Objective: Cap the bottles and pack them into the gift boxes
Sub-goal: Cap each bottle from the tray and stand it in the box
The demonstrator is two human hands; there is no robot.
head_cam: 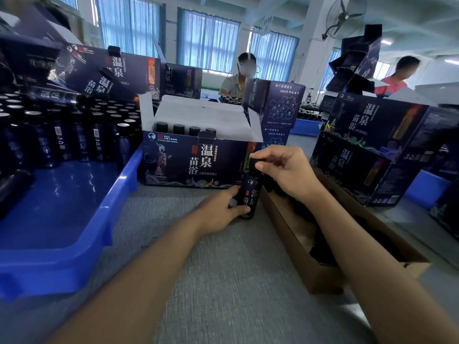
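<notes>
A dark blue bottle point(250, 193) stands upright on the grey table just in front of the open gift box point(196, 165). My left hand point(221, 211) grips the bottle's lower body. My right hand point(283, 170) pinches the black cap point(253, 162) on the bottle's neck with thumb and fingers. Inside the gift box, several capped bottles point(185, 129) stand in a row under the raised white flaps.
A blue tray point(82, 227) at the left holds several uncapped bottles point(57, 135). A brown cardboard box point(323, 276) of black caps lies at the right under my right forearm. Stacked gift boxes point(367, 155) surround the table; two people work behind.
</notes>
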